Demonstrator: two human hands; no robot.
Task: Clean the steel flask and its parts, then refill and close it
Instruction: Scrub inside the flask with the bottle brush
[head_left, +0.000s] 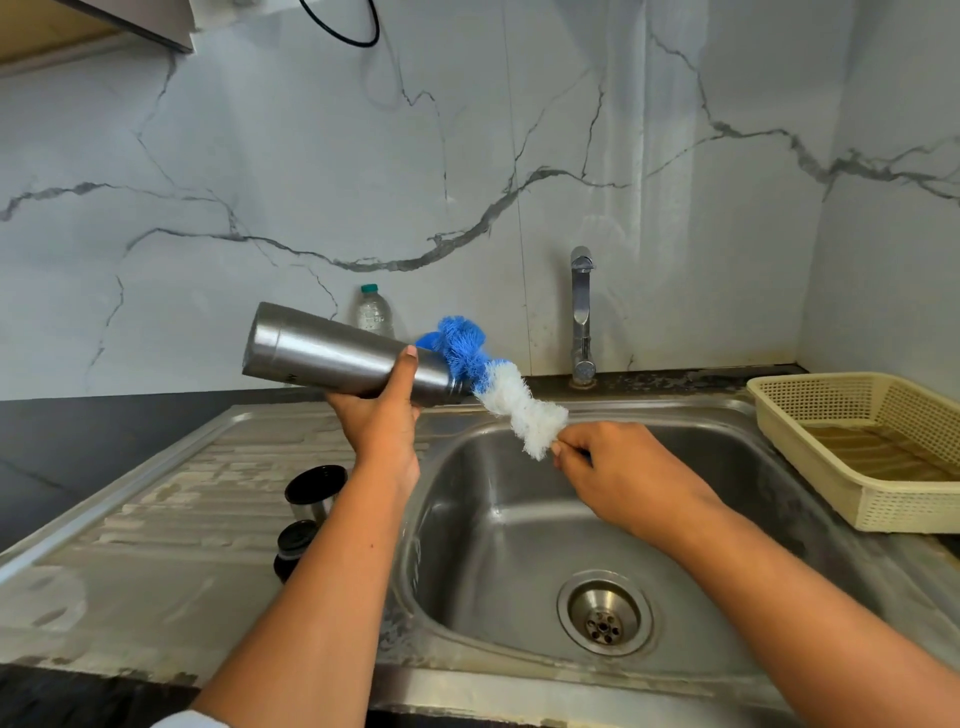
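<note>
White marble-look wall panels back a steel kitchen sink (457, 499) set in a dark counter, and above the basin a person holds the steel flask (332, 356) nearly level, base to the left and open mouth to the right, tipped a little downward. The left hand (382, 421) grips the flask from below near its neck, fingers curled round the far side and thumb up the near side. A bottle brush (501, 387) with blue and white bristles slants from the mouth down to the right; its blue end lies at the neck, and whether any of it is inside cannot be told. The right hand (621, 470) pinches the brush's lower end just past the white bristles. On the drainboard (171, 499) to the left, partly hidden by the left forearm, stand a steel cup (313, 492) with a dark inside and a black stopper (292, 546) just in front of it. Below the hands the drain (604, 612) sits in the basin floor. A chrome tap (582, 312) rises at the back rim, a clear plastic bottle (374, 312) with a green cap stands against the wall behind the flask, and a cream plastic basket (810, 410) rests at the sink's right edge
</note>
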